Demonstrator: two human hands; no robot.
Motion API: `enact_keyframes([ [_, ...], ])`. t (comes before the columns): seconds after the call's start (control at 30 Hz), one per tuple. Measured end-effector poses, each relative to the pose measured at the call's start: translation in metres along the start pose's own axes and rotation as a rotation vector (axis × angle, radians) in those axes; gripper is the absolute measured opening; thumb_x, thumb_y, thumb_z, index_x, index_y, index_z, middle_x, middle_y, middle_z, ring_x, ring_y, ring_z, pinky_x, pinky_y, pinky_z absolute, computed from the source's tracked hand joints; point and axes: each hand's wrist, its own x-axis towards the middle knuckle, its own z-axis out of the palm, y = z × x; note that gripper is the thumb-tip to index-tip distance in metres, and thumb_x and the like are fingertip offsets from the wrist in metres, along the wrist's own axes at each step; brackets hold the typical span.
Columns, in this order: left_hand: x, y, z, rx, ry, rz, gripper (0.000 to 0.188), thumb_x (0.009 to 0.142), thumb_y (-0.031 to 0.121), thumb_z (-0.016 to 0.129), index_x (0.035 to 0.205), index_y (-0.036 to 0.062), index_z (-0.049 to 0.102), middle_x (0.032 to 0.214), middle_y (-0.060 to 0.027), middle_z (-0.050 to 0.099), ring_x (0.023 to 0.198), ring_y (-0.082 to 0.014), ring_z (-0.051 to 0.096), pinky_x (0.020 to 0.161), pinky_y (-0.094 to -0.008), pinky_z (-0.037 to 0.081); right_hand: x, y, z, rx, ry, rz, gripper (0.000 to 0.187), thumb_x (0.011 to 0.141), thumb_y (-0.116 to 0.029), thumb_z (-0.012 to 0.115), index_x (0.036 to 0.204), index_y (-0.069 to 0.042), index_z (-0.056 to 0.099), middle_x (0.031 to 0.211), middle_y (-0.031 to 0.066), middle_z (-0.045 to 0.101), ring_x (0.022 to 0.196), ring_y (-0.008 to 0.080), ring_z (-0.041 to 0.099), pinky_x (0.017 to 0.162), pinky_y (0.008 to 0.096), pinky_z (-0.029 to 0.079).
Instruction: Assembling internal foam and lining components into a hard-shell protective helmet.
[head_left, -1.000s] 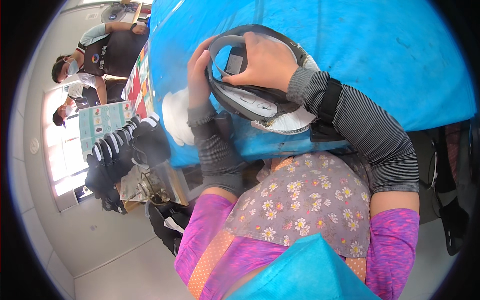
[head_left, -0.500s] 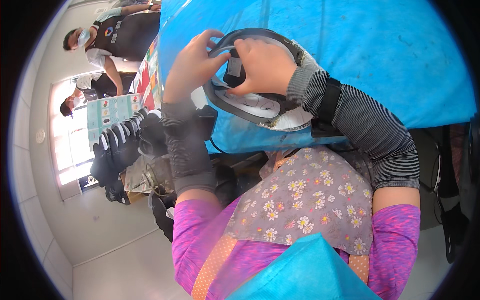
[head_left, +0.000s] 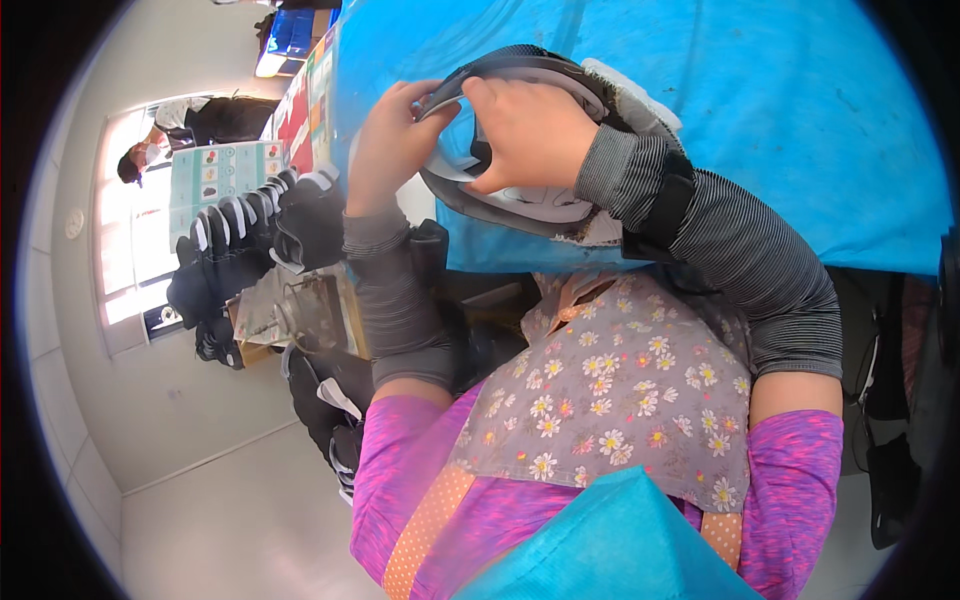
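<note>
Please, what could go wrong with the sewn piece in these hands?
The left hand seems to pinch only the rim of the sewn piece, so it might slip or crease. The ragged edge lies near the black wrist strap and could catch on it.

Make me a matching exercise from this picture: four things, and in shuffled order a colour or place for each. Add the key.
1. Left hand
2. Table cover
3. Apron
4. Right hand

A. Grey with flowers
B. Laid across the black-rimmed piece from the right
C. Bright blue
D. At that piece's left edge

Pairs: 1-D, 2-C, 3-A, 4-B
</note>
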Motion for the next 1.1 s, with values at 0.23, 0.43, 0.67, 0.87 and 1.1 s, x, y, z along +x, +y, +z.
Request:
enact_keyframes([
  [0.23, -0.018, -0.023, 0.006, -0.274, -0.022, -0.045, 0.033, 0.093, 0.022, 0.067, 0.120, 0.0030, 0.070, 0.084, -0.0061, 0.067, 0.073, -0.0105, 0.057, 0.067, -0.0277, 0.046, 0.004, -0.016, 0.011, -0.016, -0.044, -0.017, 0.073, 0.068, -0.043, 0.085, 0.113, 0.002, 0.050, 0.093, 0.0170, 0.066, 0.091, 0.0318, 0.068, 0.077, 0.0400, 0.057],
  [0.43, -0.023, -0.029, 0.003, -0.148, -0.059, -0.118, 0.032, 0.097, 0.022, 0.066, 0.119, -0.0010, 0.069, 0.090, -0.0059, 0.072, 0.082, -0.0080, 0.060, 0.073, -0.0257, 0.050, 0.007, -0.024, 0.015, -0.026, -0.178, 0.065, 0.078, 0.065, -0.046, 0.086, 0.117, 0.002, 0.052, 0.105, 0.0159, 0.067, 0.101, 0.0314, 0.068, 0.088, 0.0401, 0.055],
  [0.67, -0.022, -0.043, 0.008, -0.179, 0.029, -0.074, 0.033, 0.093, 0.023, 0.066, 0.119, 0.0043, 0.071, 0.083, -0.0165, 0.071, 0.071, -0.0153, 0.062, 0.068, -0.0315, 0.049, 0.002, -0.030, 0.026, -0.068, -0.072, 0.102, 0.080, 0.066, -0.048, 0.085, 0.117, 0.003, 0.051, 0.103, 0.0171, 0.067, 0.099, 0.0305, 0.069, 0.090, 0.0401, 0.054],
  [0.87, -0.019, -0.051, 0.009, -0.257, 0.026, -0.146, 0.035, 0.093, 0.025, 0.067, 0.117, 0.0002, 0.071, 0.081, -0.0109, 0.072, 0.073, -0.0113, 0.061, 0.067, -0.0298, 0.049, -0.003, -0.042, 0.025, -0.102, -0.037, 0.161, 0.068, 0.068, -0.046, 0.083, 0.107, 0.003, 0.056, 0.094, 0.0160, 0.069, 0.093, 0.0296, 0.070, 0.082, 0.0393, 0.055],
  [1.1, -0.013, -0.048, 0.006, -0.436, -0.058, -0.203, 0.042, 0.096, 0.026, 0.070, 0.123, -0.0061, 0.068, 0.099, -0.0052, 0.071, 0.084, -0.0078, 0.061, 0.072, -0.0235, 0.050, -0.013, -0.033, 0.043, 0.354, 0.030, -0.093, 0.026, 0.084, -0.018, 0.068, 0.107, -0.005, 0.071, 0.093, 0.0125, 0.070, 0.086, 0.0331, 0.068, 0.078, 0.0417, 0.056],
])
